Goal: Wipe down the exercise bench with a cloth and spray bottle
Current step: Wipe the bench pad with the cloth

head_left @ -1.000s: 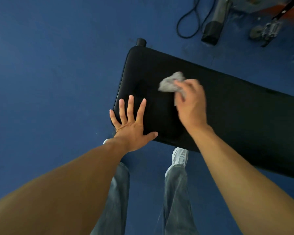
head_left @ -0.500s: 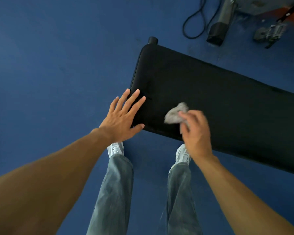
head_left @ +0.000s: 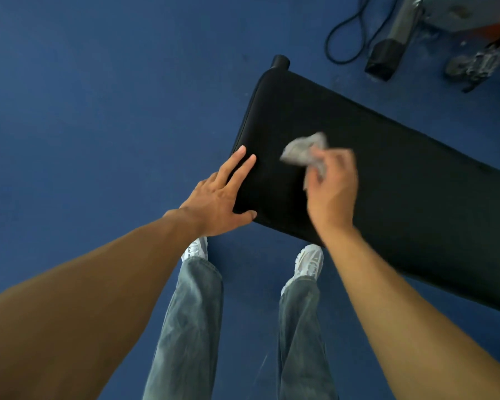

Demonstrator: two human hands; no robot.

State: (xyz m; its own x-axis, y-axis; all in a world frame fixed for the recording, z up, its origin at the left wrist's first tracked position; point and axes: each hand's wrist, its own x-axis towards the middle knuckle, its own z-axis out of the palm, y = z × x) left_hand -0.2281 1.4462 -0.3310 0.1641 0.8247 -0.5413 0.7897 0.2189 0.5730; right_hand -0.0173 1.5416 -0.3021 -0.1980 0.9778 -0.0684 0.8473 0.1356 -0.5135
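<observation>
A black padded exercise bench (head_left: 401, 180) runs from the upper middle down to the right edge. My right hand (head_left: 331, 194) grips a crumpled grey cloth (head_left: 305, 153) and holds it against the pad near the bench's left end; the hand is motion-blurred. At the near left corner of the pad my left hand (head_left: 220, 197) rests flat with straight fingers. No spray bottle is in view.
Blue floor (head_left: 98, 111) surrounds the bench. My legs in grey jeans and white shoes (head_left: 308, 262) stand just in front of the pad. A black cable (head_left: 344, 33), a machine foot (head_left: 383, 57) and a metal fitting (head_left: 471, 67) lie at the upper right.
My right hand moved the cloth from mid-pad to the near edge, then back up toward the pad's middle. My left hand stayed at the bench's near left corner.
</observation>
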